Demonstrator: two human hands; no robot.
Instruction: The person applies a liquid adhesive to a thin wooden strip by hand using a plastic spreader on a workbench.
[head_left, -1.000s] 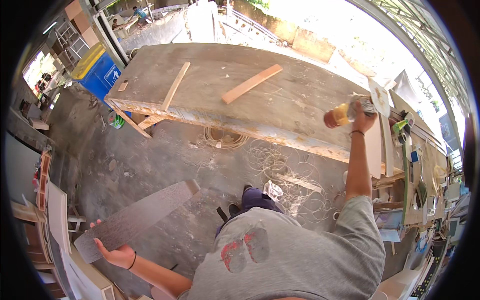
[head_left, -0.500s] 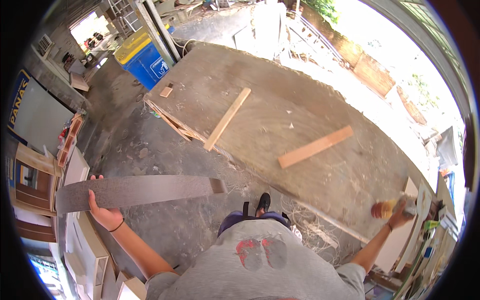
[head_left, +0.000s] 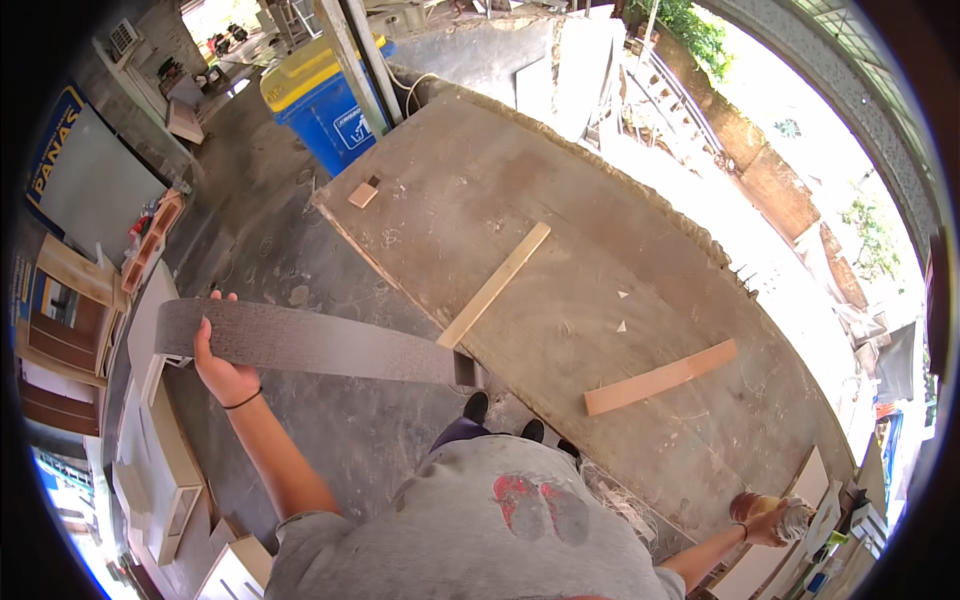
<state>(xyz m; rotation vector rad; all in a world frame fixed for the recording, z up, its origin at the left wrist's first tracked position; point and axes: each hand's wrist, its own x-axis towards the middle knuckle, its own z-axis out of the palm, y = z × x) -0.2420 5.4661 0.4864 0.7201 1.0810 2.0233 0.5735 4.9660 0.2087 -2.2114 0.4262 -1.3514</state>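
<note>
My left hand (head_left: 226,378) grips a long, thin grey-brown strip (head_left: 330,342) near its left end, thumb on the near face and fingertips showing beyond the far edge. The strip bows slightly, and its dark far end reaches the edge of a broad, dusty worktable (head_left: 570,260). At the table's right end, my right hand (head_left: 766,528) is closed around a jar-like container (head_left: 745,506) with an amber-brown end and a pale, clear-looking other end. Between my hands, a narrow light wooden stick (head_left: 495,285) and a wider reddish-brown wood strip (head_left: 660,378) lie on the tabletop.
A small wood block (head_left: 363,194) sits near the table's far left corner. Behind that corner stand a metal post (head_left: 350,60) and a blue bin (head_left: 325,115) with a yellow lid. Pale boards (head_left: 165,470) stand left of me; more boards (head_left: 775,550) lean at right.
The view has shifted as I stepped. The strip's free end now meets the table edge instead of hanging over the floor. Both hands keep their holds.
</note>
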